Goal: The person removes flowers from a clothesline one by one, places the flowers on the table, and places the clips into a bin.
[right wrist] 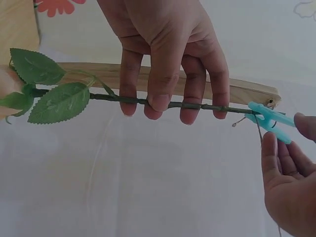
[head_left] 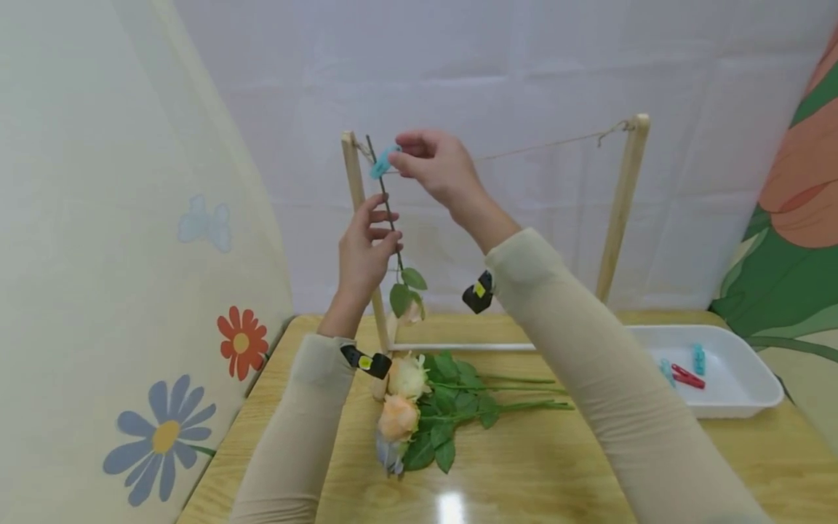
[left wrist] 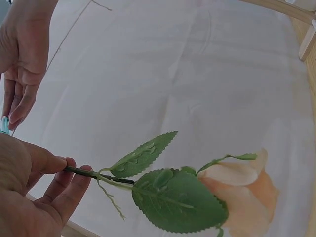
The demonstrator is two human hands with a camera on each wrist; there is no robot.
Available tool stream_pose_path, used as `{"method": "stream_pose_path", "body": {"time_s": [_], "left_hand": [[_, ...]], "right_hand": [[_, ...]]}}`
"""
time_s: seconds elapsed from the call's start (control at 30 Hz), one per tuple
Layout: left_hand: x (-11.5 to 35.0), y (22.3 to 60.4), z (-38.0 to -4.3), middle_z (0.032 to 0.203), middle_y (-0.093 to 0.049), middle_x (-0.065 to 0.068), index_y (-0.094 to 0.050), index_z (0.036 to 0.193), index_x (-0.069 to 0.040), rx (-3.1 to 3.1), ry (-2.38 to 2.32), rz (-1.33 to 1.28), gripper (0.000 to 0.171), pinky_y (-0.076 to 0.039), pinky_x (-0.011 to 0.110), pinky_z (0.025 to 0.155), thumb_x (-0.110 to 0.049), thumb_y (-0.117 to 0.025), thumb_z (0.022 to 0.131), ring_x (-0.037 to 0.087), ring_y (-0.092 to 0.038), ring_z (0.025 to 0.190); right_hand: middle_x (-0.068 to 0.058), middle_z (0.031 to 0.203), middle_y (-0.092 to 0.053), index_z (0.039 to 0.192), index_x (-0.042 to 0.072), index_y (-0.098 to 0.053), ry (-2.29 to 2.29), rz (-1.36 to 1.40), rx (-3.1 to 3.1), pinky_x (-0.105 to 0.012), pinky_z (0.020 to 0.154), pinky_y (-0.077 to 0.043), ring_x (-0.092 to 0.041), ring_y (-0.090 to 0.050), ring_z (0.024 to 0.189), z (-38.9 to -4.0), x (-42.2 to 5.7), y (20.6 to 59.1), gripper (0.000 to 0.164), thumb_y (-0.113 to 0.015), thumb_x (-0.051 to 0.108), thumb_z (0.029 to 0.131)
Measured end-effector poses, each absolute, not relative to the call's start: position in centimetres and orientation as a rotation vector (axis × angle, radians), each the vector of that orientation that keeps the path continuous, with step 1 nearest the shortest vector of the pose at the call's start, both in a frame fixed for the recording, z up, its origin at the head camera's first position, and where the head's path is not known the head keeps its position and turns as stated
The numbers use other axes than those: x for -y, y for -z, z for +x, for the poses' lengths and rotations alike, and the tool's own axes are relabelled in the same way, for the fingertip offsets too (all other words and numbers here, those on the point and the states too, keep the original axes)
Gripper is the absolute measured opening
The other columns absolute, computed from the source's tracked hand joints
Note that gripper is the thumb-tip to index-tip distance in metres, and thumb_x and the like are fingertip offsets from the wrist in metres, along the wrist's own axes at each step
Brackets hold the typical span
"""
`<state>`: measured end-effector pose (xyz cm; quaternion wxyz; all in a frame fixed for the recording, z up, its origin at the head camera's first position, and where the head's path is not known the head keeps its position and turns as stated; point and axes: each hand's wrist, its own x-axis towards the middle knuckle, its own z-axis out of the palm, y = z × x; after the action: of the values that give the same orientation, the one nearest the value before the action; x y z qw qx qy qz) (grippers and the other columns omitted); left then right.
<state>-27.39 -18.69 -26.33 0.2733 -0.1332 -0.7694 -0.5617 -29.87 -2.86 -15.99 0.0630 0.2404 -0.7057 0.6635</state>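
Note:
My left hand [head_left: 366, 251] pinches the green stem of a peach artificial rose [left wrist: 247, 192], which hangs bloom-down with its leaves [left wrist: 180, 200] below the fingers. At the stem's upper end, my right hand [head_left: 441, 171] holds a light-blue clothespin [right wrist: 269, 121] by its handles, between thumb and fingers. The clothespin's jaws lie across the stem and the thin string [right wrist: 259, 131], near the left wooden post [head_left: 353, 171]. Whether the jaws fully grip both is hard to tell. In the left wrist view, only a sliver of the clothespin shows.
Several artificial roses [head_left: 399, 418] lie on the wooden table [head_left: 524, 473], stems pointing right. A white tray [head_left: 740, 393] at the right holds blue clothespins and a red clothespin [head_left: 687, 377]. The string runs to the right post [head_left: 622, 211]; a white bar [head_left: 465, 347] joins the posts low down.

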Motion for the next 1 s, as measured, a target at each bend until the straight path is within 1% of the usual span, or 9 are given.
{"method": "stream_pose_path", "body": {"time_s": [0.13, 0.23, 0.4, 0.53, 0.7, 0.8, 1.0], "left_hand": [[18.4, 26.4, -27.4, 0.12, -0.067, 0.02, -0.053, 0.144, -0.011, 2.06, 1.524, -0.366, 0.057, -0.061, 0.025, 0.071, 0.009, -0.063, 0.091, 0.022, -0.067, 0.088], [18.3, 26.5, -27.3, 0.12, -0.067, 0.018, -0.053, 0.144, -0.011, 2.06, 1.53, -0.367, 0.057, -0.061, 0.025, 0.071, 0.009, -0.063, 0.091, 0.023, -0.067, 0.089], [18.0, 26.5, -27.4, 0.119, -0.068, 0.016, -0.053, 0.144, -0.012, 2.056, 1.51, -0.372, 0.057, -0.061, 0.024, 0.071, 0.008, -0.063, 0.092, 0.022, -0.067, 0.088], [17.9, 26.5, -27.5, 0.117, -0.069, 0.016, -0.054, 0.143, -0.011, 2.04, 1.49, -0.383, 0.056, -0.06, 0.023, 0.07, 0.009, -0.063, 0.091, 0.023, -0.067, 0.087], [17.7, 26.5, -27.4, 0.116, -0.07, 0.018, -0.054, 0.142, -0.008, 2.037, 1.477, -0.4, 0.055, -0.059, 0.021, 0.069, 0.009, -0.063, 0.09, 0.029, -0.068, 0.088], [17.7, 26.6, -27.4, 0.116, -0.07, 0.018, -0.054, 0.142, -0.008, 2.044, 1.478, -0.396, 0.055, -0.059, 0.02, 0.069, 0.01, -0.064, 0.09, 0.031, -0.069, 0.09], [17.8, 26.7, -27.4, 0.117, -0.069, 0.02, -0.054, 0.142, -0.008, 2.038, 1.455, -0.403, 0.056, -0.058, 0.019, 0.069, 0.01, -0.063, 0.09, 0.032, -0.069, 0.09]], "right_hand": [[-0.009, 0.12, -0.07, 0.131, 0.004, -0.064, -1.972, 0.698, 2.149, -0.028, 0.095, -0.055, -0.022, -0.07, 0.103, -29.8, 2.9, 16.2, 0.038, -0.072, 0.016, 0.096], [-0.009, 0.118, -0.07, 0.129, 0.005, -0.065, -1.988, 0.683, 2.126, -0.028, 0.094, -0.056, -0.02, -0.07, 0.1, -29.8, 3.0, 16.3, 0.037, -0.072, 0.016, 0.095], [-0.008, 0.112, -0.071, 0.123, 0.005, -0.068, -1.982, 0.64, 2.099, -0.024, 0.088, -0.057, -0.018, -0.071, 0.096, -29.8, 3.2, 16.5, 0.032, -0.073, 0.017, 0.095], [-0.007, 0.104, -0.073, 0.116, 0.005, -0.07, -1.917, 0.604, 2.056, -0.022, 0.082, -0.057, -0.017, -0.071, 0.089, -29.6, 3.6, 16.5, 0.024, -0.073, 0.015, 0.094], [-0.004, 0.091, -0.072, 0.105, 0.004, -0.072, -1.861, 0.562, 1.965, -0.022, 0.077, -0.056, -0.014, -0.067, 0.081, -29.6, 4.0, 16.9, 0.014, -0.073, 0.011, 0.094], [-0.004, 0.088, -0.072, 0.102, 0.004, -0.072, -1.873, 0.549, 1.922, -0.022, 0.077, -0.056, -0.014, -0.068, 0.081, -29.6, 4.0, 17.0, 0.01, -0.073, 0.011, 0.094], [-0.005, 0.093, -0.073, 0.103, 0.006, -0.072, -1.902, 0.532, 1.846, -0.024, 0.077, -0.057, -0.015, -0.071, 0.085, -29.3, 3.5, 16.6, 0.01, -0.071, 0.011, 0.095]]}}
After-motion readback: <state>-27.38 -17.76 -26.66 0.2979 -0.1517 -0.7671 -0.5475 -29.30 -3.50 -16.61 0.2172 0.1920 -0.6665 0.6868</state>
